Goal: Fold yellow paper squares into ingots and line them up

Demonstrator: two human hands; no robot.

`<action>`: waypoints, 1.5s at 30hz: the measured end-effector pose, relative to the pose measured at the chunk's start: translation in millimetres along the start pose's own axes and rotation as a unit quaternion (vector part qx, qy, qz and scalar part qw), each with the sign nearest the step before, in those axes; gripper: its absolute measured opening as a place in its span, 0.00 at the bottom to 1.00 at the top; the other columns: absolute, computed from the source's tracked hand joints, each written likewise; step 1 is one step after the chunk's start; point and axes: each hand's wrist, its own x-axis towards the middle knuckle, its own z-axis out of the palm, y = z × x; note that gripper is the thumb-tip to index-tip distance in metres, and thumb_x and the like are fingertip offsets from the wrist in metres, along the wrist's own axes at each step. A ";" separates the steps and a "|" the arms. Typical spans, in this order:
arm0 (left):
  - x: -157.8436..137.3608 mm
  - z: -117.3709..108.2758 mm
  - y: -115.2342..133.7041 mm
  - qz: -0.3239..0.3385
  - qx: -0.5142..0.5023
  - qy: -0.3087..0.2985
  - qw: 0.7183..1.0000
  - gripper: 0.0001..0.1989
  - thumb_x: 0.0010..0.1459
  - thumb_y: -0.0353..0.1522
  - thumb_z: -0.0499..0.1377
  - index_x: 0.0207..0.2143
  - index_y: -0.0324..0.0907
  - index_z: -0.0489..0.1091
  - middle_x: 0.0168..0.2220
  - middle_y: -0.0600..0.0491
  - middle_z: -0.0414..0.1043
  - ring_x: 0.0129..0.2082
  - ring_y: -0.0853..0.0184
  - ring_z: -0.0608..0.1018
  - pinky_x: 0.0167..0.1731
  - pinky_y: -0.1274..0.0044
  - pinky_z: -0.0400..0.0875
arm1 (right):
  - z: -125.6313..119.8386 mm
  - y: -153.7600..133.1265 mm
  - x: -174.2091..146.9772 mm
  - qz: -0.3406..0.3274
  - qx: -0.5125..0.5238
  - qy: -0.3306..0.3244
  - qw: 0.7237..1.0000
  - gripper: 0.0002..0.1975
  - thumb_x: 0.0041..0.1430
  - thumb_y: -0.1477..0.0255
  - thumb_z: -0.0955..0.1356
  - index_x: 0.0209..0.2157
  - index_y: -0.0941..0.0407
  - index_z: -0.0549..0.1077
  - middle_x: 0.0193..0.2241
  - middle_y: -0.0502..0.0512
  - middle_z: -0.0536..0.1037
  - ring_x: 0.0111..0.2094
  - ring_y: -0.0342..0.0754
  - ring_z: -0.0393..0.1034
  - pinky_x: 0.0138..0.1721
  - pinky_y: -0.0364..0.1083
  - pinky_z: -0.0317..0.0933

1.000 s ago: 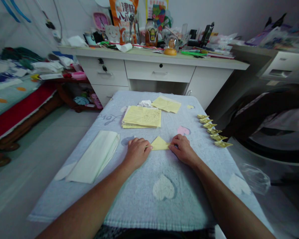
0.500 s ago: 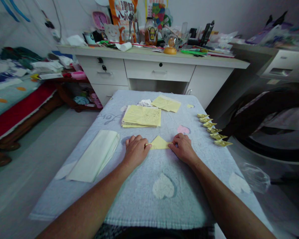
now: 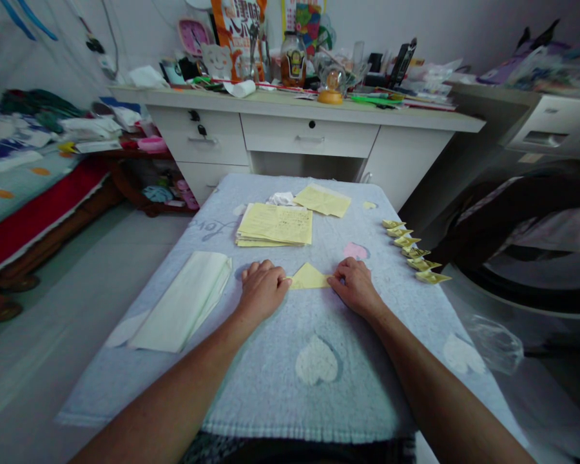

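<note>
A small folded yellow paper (image 3: 310,278) with a triangular peak lies on the cloth-covered table between my hands. My left hand (image 3: 265,287) is closed on its left end, thumb along the edge. At the right end, my right hand (image 3: 354,283) pinches the paper between thumb and fingers. The fingertips partly hide both ends. Beyond it sits a stack of yellow paper sheets (image 3: 274,225), the top one with dark marks. Several folded yellow paper boats (image 3: 419,265) stand in a row along the table's right edge.
A folded pale cloth or paper (image 3: 186,303) lies at the left. More yellow sheets (image 3: 325,200) and a crumpled white tissue (image 3: 281,198) are at the back. Behind stands a cluttered white desk (image 3: 314,135); a washing machine (image 3: 551,129) is at the right, a bed (image 3: 38,187) at the left.
My left hand has shifted very slightly left along the folded paper. Otherwise both hands and the paper stay nearly where they were.
</note>
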 end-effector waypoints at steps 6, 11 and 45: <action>-2.2 0.6 2.2 0.020 -0.013 0.030 0.999 0.06 0.58 0.34 0.56 0.37 0.45 0.71 0.39 0.50 0.71 0.43 0.58 0.67 0.41 0.68 0.57 | 0.7 0.6 0.2 0.000 -0.004 0.000 1.000 0.08 0.57 0.69 0.68 0.26 0.57 0.75 0.35 0.56 0.72 0.38 0.50 0.62 0.40 0.48 0.51; 0.5 4.9 0.0 0.172 -0.044 0.027 0.984 0.18 0.59 0.24 0.52 0.49 0.49 0.70 0.43 0.51 0.69 0.44 0.61 0.66 0.44 0.69 0.60 | 0.9 -1.2 -0.5 0.000 -0.012 0.007 1.000 0.09 0.56 0.68 0.68 0.24 0.57 0.74 0.35 0.56 0.72 0.38 0.50 0.62 0.39 0.48 0.51; -12.2 -1.4 4.2 0.248 0.009 -0.063 0.967 0.15 0.63 0.30 0.52 0.49 0.54 0.69 0.42 0.54 0.66 0.43 0.65 0.66 0.42 0.74 0.60 | -3.9 -29.4 -17.7 -0.223 0.054 -0.034 0.973 0.19 0.52 0.85 0.61 0.42 0.55 0.75 0.37 0.56 0.75 0.41 0.49 0.65 0.45 0.48 0.55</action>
